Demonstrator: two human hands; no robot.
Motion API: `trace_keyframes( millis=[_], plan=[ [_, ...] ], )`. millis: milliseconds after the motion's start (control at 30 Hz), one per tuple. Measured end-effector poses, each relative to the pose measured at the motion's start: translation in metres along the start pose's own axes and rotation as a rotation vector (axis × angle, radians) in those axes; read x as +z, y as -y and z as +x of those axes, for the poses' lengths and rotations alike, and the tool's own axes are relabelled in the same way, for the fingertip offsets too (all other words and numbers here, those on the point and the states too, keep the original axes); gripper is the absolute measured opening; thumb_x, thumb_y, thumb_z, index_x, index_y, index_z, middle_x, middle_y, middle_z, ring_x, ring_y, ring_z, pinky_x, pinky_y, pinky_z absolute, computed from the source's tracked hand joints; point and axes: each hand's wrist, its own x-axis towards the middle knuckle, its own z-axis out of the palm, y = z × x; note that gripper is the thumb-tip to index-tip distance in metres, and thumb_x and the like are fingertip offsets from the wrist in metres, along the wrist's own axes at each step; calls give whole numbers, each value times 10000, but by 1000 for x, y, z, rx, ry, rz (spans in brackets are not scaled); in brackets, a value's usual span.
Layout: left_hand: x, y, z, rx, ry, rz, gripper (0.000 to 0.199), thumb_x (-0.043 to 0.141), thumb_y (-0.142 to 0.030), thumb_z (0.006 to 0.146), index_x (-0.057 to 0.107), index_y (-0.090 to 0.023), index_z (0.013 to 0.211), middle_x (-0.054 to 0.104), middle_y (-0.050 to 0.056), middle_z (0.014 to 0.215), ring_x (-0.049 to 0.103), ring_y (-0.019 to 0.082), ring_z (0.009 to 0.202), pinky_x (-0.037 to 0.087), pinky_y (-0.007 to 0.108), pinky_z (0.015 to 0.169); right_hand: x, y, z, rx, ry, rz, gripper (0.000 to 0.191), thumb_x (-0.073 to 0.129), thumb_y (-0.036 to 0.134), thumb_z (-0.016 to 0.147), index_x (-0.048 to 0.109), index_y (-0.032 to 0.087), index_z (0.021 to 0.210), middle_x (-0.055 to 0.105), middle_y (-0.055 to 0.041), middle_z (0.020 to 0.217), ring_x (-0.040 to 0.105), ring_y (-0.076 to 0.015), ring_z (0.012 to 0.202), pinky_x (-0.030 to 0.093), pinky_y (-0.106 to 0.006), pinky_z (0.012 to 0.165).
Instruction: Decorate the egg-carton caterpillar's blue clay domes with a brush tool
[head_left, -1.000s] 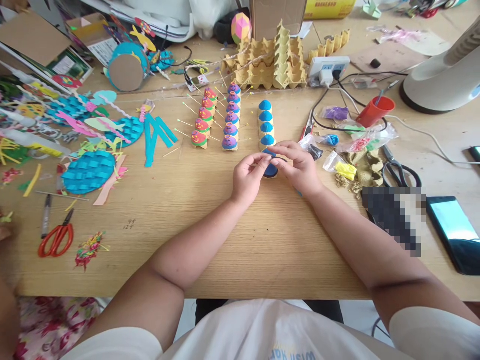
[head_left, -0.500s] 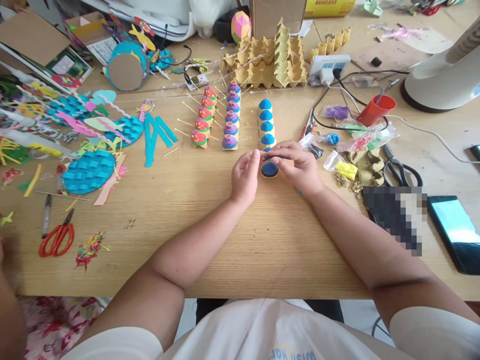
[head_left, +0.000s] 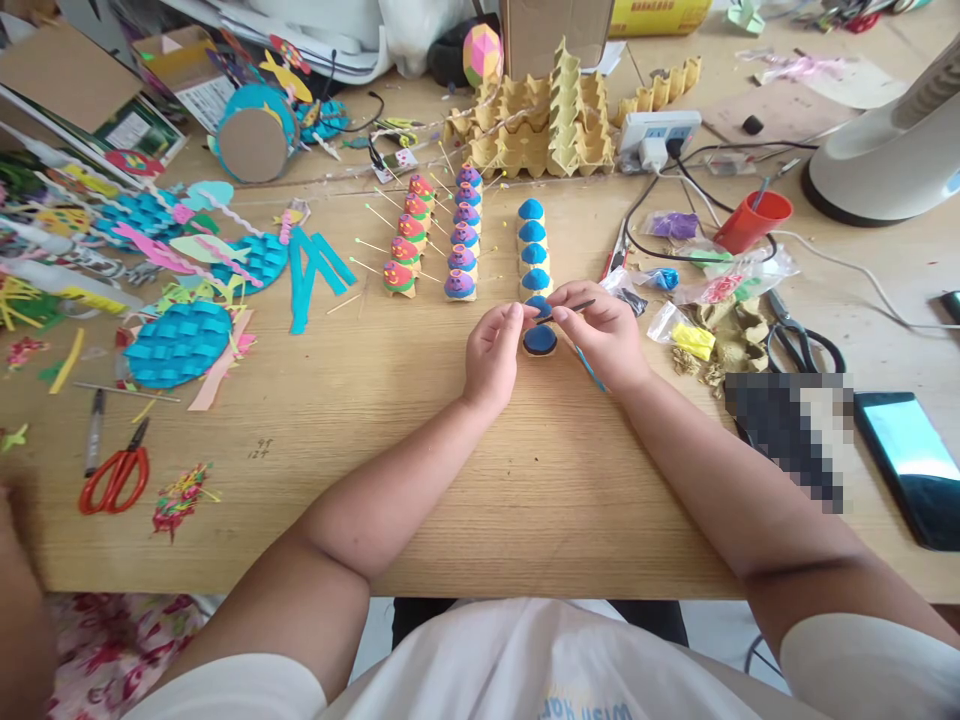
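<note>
Left hand [head_left: 493, 350]: thumb and fingertips bunched at the near end of a dark strip [head_left: 580, 305] (whether they grip it cannot be told). Centre: the strip spans the hands above the row of 6 blue domes [head_left: 534, 253]; uneven pulling could snap it. Right hand [head_left: 611, 340]: thumb and forefinger pinch the strip, which protrudes farther than 0.5 s earlier.

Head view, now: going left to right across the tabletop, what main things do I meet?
Nearest blue woven disc, blue paper strips, red-topped row, purple-topped row, blue-topped row, yellow packet, dark-handled scissors, phone.
</note>
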Motion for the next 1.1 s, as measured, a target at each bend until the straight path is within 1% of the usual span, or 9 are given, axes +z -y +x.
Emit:
trace_keyframes(
  millis=[267, 400, 533, 667, 767, 833, 933, 1033, 1100],
  plan=[
    [0, 3, 1, -1, -12, -13, 557, 724, -784, 907, 804, -234, 872, 820, 55, 909, 768, 192, 914, 607, 327, 849, 0, -4, 2, 36, 12, 31, 353, 860, 666, 875, 862, 317, 926, 840, -67, 1067, 772, -260, 1130, 592, -519, 1140],
    [-1, 2, 1, -4, -2, -8, 554, 719, -783, 913, 800, -237, 874, 824, 55, 927, 770, 193, 928, 612, 327, 861, 0, -5, 1, 52, 3, 62, 372, 867, 669, 865, 824, 300, 850, 829, -65, 1069, 770, -252, 1103, 593, -521, 1136],
    [-2, 2, 0, 8, 8, -2, 553, 710, -780, 923, 800, -236, 877, 822, 57, 939, 761, 189, 940, 618, 330, 886, 1, -4, 0, 82, -7, 80, 428, 854, 695, 863, 773, 283, 784, 827, -61, 1061, 767, -242, 1055, 611, -505, 1098],
    [-3, 6, 0, 17, 68, -20, 521, 757, -763, 900, 812, -248, 953, 828, 55, 1002, 770, 188, 987, 618, 325, 900, 2, -3, 1, 105, -18, 100, 474, 842, 707, 867, 732, 274, 705, 820, -53, 1026, 756, -238, 1064, 619, -477, 1064],
    [-3, 10, 0, 60, 160, -22, 496, 846, -705, 854, 811, -260, 1069, 830, 58, 1095, 766, 176, 1030, 615, 304, 905, 2, -2, 1, 109, -9, 119, 474, 844, 706, 865, 735, 272, 710, 805, -50, 1014, 750, -228, 1050, 618, -460, 1047],
    [-2, 13, 0, 103, 199, -34, 476, 888, -650, 841, 804, -260, 1100, 828, 62, 1117, 767, 175, 1056, 619, 298, 911, 2, -2, 1, 111, 2, 119, 473, 844, 720, 856, 746, 275, 731, 801, -48, 1015, 748, -226, 1049, 612, -460, 1058],
    [-1, 14, 1, 136, 205, -29, 420, 880, -612, 868, 808, -249, 1066, 834, 59, 1074, 772, 167, 1020, 626, 305, 919, 2, -1, 0, 116, 26, 109, 476, 840, 739, 847, 762, 278, 754, 805, -49, 1032, 748, -228, 1055, 602, -470, 1080],
    [-1, 14, 2, 131, 192, -8, 405, 848, -627, 895, 822, -244, 1023, 846, 52, 1030, 779, 162, 970, 628, 317, 934, 1, -1, 1, 105, 56, 111, 473, 848, 723, 849, 759, 273, 736, 809, -52, 1050, 748, -225, 1060, 596, -469, 1097],
    [-2, 15, 2, 118, 176, -10, 394, 843, -626, 898, 829, -249, 1011, 852, 46, 1019, 786, 163, 968, 625, 314, 933, 1, -1, 1, 94, 78, 105, 459, 845, 716, 858, 775, 274, 759, 813, -55, 1061, 750, -226, 1079, 590, -464, 1112]
  ],
)
